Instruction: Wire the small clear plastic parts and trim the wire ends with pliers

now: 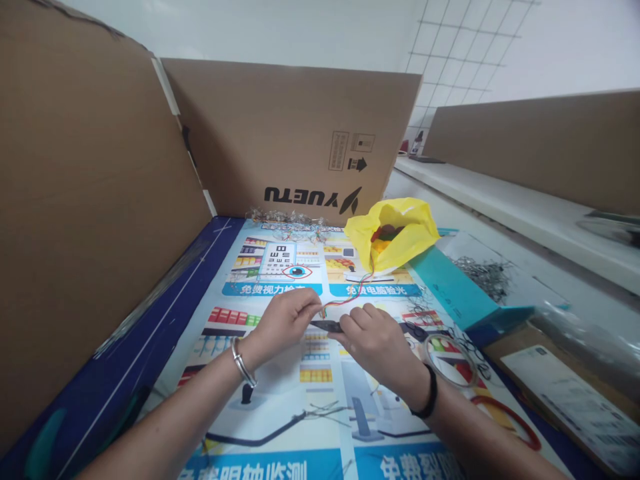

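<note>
My left hand (287,320) is closed, its thumb and fingers pinching the ends of thin red, green and yellow wires (350,295). From there the strands run up and right into a crumpled yellow plastic bag (405,230), which gapes and holds more coloured wire. Wrapped in my right hand (373,333) is a dark pointed tool (327,325) that looks like pliers, its handles mostly hidden by the fingers. The tool's tip points left, just below the wire ends and close to my left fingertips. Whether its jaws touch the wires is unclear.
Wire scraps (295,220) lie along the back of the poster-covered table (280,413). A roll of tape (453,360) and a red ring (510,420) are at right, beside a cardboard box (565,380). Cardboard panels (280,127) wall in the back and left.
</note>
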A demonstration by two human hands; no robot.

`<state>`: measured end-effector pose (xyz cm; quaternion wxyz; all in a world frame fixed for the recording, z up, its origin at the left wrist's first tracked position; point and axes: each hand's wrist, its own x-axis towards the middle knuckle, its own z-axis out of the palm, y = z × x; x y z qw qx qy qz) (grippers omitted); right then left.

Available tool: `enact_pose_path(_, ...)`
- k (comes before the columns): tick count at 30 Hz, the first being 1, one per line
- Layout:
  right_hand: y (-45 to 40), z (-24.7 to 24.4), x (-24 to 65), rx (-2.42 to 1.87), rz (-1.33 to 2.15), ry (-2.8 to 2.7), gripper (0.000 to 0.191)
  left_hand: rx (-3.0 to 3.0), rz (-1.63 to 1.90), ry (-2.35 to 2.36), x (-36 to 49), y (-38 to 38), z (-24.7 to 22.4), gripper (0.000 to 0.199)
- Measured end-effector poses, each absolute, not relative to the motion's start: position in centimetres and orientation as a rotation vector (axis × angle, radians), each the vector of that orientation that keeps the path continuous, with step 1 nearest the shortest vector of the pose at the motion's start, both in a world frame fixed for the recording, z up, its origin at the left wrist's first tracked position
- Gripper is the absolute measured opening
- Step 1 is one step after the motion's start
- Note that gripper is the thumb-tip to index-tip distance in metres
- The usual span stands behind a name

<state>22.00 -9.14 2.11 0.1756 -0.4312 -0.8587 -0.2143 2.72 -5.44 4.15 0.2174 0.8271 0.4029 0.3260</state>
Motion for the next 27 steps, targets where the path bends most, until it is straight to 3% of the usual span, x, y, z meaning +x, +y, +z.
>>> enact_pose_path(13, -9.6, 3.0, 21.6, -1.589, 0.054, -2.535, 0.038, 2.808, 0.723, 0.824, 2.2, -5.0, 3.4, 0.021)
enact_pose_path(17, -9.3, 3.0, 21.7, -1.577, 0.077, -2.535, 0.035, 2.721, 0.622, 0.903, 1.9, -4.4, 3.3, 0.019)
enact_pose_path(27, -7.7, 4.3, 22.3, -1.588, 0.279, -2.369, 0.036, 2.406, 0.830, 1.089, 0.5, -3.2, 4.5, 0.014)
